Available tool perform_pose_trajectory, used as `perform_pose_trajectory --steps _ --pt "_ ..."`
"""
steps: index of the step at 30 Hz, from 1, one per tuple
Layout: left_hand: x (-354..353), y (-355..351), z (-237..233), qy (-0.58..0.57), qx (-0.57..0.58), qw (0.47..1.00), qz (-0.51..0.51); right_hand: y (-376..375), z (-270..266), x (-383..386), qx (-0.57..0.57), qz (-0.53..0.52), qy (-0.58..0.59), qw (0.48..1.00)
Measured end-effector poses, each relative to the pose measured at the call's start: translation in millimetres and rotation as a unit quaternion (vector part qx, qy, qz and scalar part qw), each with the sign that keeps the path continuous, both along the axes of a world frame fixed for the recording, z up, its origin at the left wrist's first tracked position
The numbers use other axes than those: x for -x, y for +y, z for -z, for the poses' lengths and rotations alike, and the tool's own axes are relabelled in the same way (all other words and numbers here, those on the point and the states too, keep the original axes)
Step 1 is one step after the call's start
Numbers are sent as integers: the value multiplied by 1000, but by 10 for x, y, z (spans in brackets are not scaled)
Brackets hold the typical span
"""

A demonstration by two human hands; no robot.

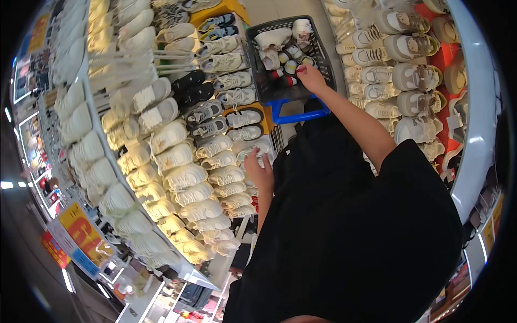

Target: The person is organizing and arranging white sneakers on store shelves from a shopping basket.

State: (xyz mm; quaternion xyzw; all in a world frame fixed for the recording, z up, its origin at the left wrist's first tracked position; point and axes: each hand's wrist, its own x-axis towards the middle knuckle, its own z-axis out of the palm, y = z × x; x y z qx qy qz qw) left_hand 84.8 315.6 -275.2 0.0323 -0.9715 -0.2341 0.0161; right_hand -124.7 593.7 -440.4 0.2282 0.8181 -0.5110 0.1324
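A dark shopping basket [327,70] with a blue handle [301,119] stands at the top centre, holding several small shoes. My right hand [311,78] reaches over its right part, fingers bent near the small shoes [291,67]; whether anything is between the fingertips is too small to tell. To the lower left, my left hand [258,168] hangs beside the white shoes [226,175] on the left display, its fingers apart and holding nothing.
Rows of pale shoes [184,176] fill the left display, with black shoes [193,89] among them. Another shoe shelf [412,77] with a white edge [480,107] runs along the right. A yellow price sign [81,229] stands at the lower left.
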Motion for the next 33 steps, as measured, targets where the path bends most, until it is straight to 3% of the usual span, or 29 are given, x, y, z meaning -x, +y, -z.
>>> perform_pose_trajectory --steps 4,7,9,13,15,17,18,20,21,23,26,33 --pt "829 -14 244 -69 -127 978 -150 322 406 324 -175 -42 -92 979" --pt "1464 -125 881 -134 -142 974 -112 566 876 466 -274 -36 -105 955" --pt "1900 -229 1466 -182 -80 979 -44 717 1222 632 -345 -22 -78 935" --pt "2974 -223 2900 -231 -75 970 0 1039 1767 1250 -177 13 -284 942" --pt "3548 -84 3461 -246 30 968 35 1202 2089 1471 -95 64 -314 943" --pt "4005 1 3912 -345 -6 938 -13 1324 2283 1522 37 90 -354 930" --pt "4132 117 4040 -388 -58 913 -115 1327 2439 1588 -45 74 -376 923" --pt "4390 352 4134 -451 -159 819 -316 1278 2431 1639 -148 59 -345 925" --pt "4449 463 4036 -443 -131 835 -299 1278 2382 1649 -198 47 -330 922" --pt "4488 575 3768 -428 -69 862 -260 1320 2308 1719 -187 40 -348 918" --pt "4358 206 4409 -357 75 915 -169 1313 2290 1777 -177 38 -365 913" --pt "4614 520 4018 -395 139 891 -176 1341 2184 1897 -175 65 -392 901"
